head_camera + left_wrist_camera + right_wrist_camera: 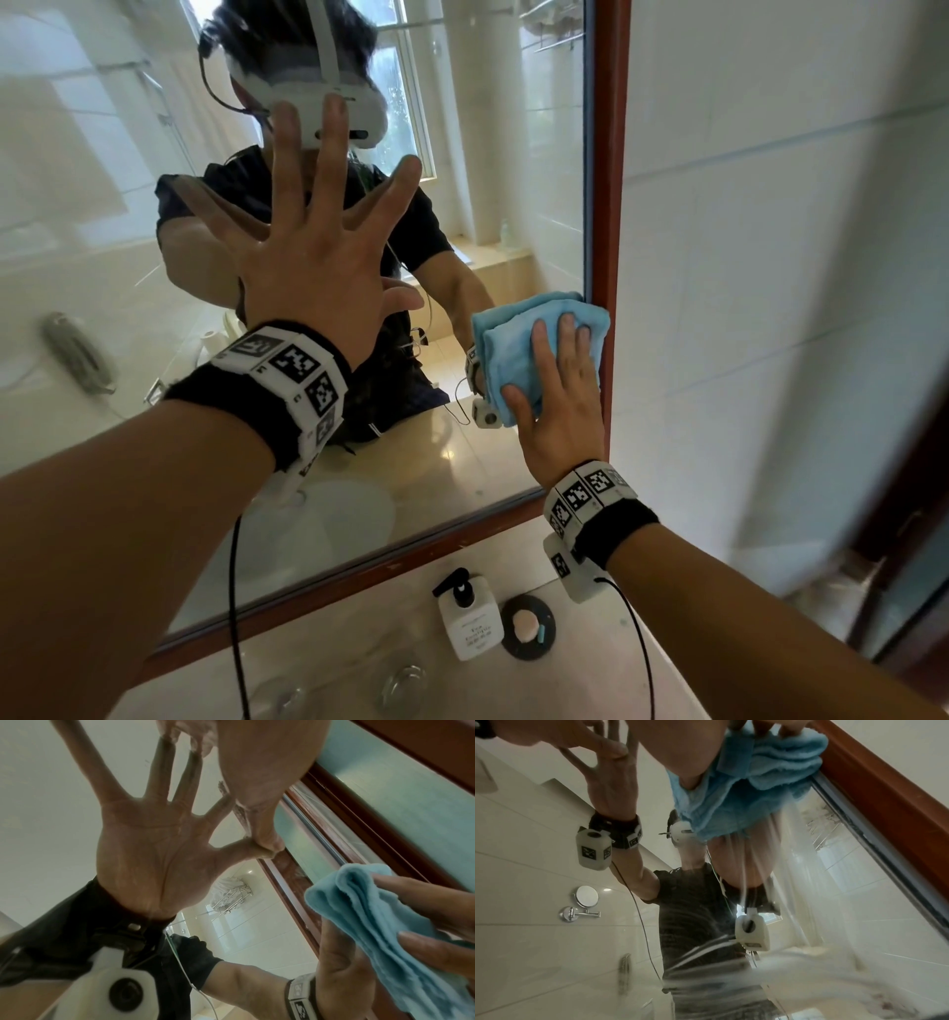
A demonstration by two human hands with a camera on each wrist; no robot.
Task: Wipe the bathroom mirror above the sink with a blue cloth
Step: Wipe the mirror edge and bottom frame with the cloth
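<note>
I stand in a pale-tiled bathroom, facing a wood-framed mirror (488, 154) over a stone counter (359, 642). Nearest me on that counter, below my right wrist, stand a pump bottle (470, 614) and a round dark dish (529, 627).

My right hand (560, 406) lies flat on the folded cloth (518, 349), fingers straight and pressing it against the glass, thumb laid along its lower edge; nothing is pinched. The cloth sits under my palm and spills out above and to the left of my fingertips, and its right edge touches the frame's inner side. My left hand (313, 246) is spread wide, fingers apart and straight, holding nothing; the left wrist view shows at least the thumb tip meeting its reflection, so I take it as bracing on the glass, up and left of the cloth.

I judge the wiping to be under way at the mirror's right edge. Streaks show in the right wrist view below the cloth, so that lower pane seems unfinished. The next stroke calls for even flat pressure, keeping the cloth folded under my palm and clear of the frame.
</note>
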